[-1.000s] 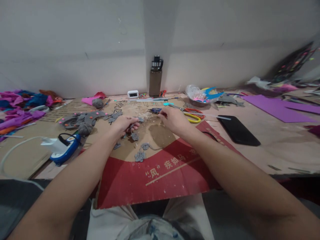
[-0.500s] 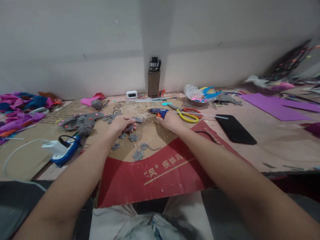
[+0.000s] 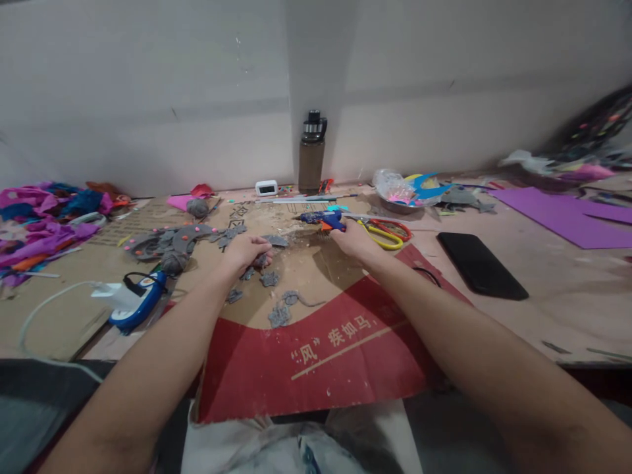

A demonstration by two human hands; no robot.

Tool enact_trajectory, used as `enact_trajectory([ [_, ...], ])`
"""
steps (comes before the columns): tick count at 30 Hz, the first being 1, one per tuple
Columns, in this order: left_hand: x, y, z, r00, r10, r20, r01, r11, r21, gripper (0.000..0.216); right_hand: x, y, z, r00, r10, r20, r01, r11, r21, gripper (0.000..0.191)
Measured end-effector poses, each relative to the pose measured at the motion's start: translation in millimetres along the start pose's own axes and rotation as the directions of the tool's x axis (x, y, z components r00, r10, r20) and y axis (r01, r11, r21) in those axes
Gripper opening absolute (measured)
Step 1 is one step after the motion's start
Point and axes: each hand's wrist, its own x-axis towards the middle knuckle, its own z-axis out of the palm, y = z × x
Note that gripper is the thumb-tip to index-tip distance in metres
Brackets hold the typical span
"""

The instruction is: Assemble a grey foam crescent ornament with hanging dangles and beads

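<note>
My right hand (image 3: 354, 238) is wrapped round the handle of a blue hot glue gun (image 3: 318, 217). Its nozzle points left, above the cardboard. A pale glue stick juts from its back end. My left hand (image 3: 248, 253) is closed, with thumb and fingers pinched on a small grey felt piece (image 3: 261, 261), partly hidden by the fingers. A grey felt strip (image 3: 276, 241) shows just beyond those fingertips. Several grey felt cutouts (image 3: 280, 316) lie below and right of the left hand, on the cardboard sheet (image 3: 316, 368) with its red printed edge.
Yellow- and red-handled scissors (image 3: 388, 236) lie beside my right hand, and a black phone (image 3: 481, 264) further right. A brown bottle (image 3: 311, 158) stands by the wall. Left are a blue power strip (image 3: 138, 309) and grey felt with pink dots (image 3: 168, 240). Purple sheets (image 3: 548, 214) lie right.
My right hand has drawn the glue gun slightly right, away from my left hand, and turned it, so more of its body shows. The left hand stays almost in place. The view has shifted slightly.
</note>
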Motion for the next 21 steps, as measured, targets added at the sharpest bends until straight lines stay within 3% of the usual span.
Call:
enact_trajectory([
  [4,1.4,-1.5,1.2,1.0,-0.022,-0.001,0.022,1.0,0.005,0.018,-7.0,-4.8,6.4,0.998,0.008,0.06,-0.022,0.973,0.23,0.026],
  [8,-1.1,3.7,-1.7,1.0,-0.001,-0.027,0.003,0.999,0.045,0.02,-14.6,-11.5,13.2,0.972,0.021,0.235,-0.123,0.896,0.426,0.04],
  [12,0.6,7.8,-11.4,0.996,0.041,-0.076,-0.029,0.989,0.147,0.016,-18.6,-15.3,13.1,0.968,-0.053,0.244,-0.1,0.814,0.572,0.05],
  [21,1.4,4.3,-8.4,0.996,0.009,-0.087,0.007,0.983,0.183,0.012,-17.8,-12.0,19.6,0.947,-0.152,0.284,-0.054,0.795,0.604,0.03],
])
